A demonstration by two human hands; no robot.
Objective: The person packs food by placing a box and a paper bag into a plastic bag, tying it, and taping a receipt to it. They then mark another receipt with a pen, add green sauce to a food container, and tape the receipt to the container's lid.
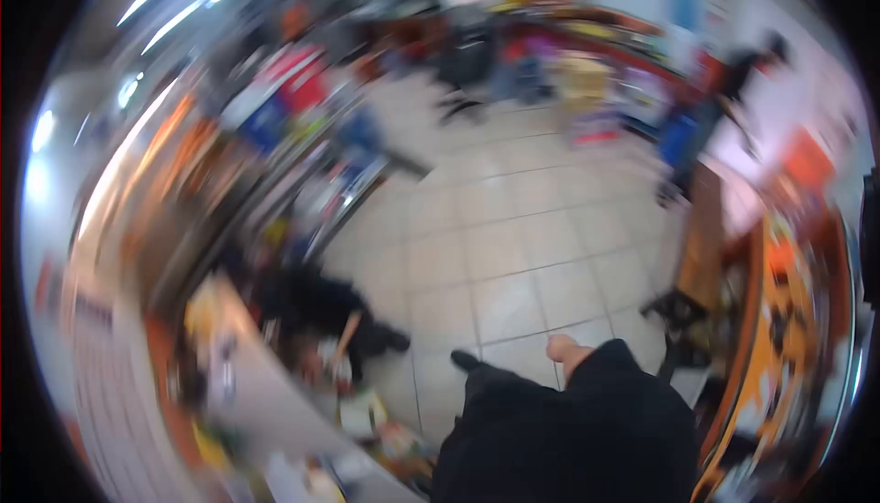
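A bare hand, most likely my right hand (568, 353), shows just past the edge of my black clothing (568, 439), over the tiled floor. It looks small and smeared, so its fingers cannot be made out, and no object is seen in it. One dark shoe (465, 359) sticks out to the left of it. My left hand does not appear.
A light counter (266, 393) runs along the left, with a person in dark clothes (312, 306) beside it. On the right are a wooden bench (701, 237) and an orange-topped display (775, 338). Another person (724, 104) stands at the far right. An office chair (463, 68) is at the back.
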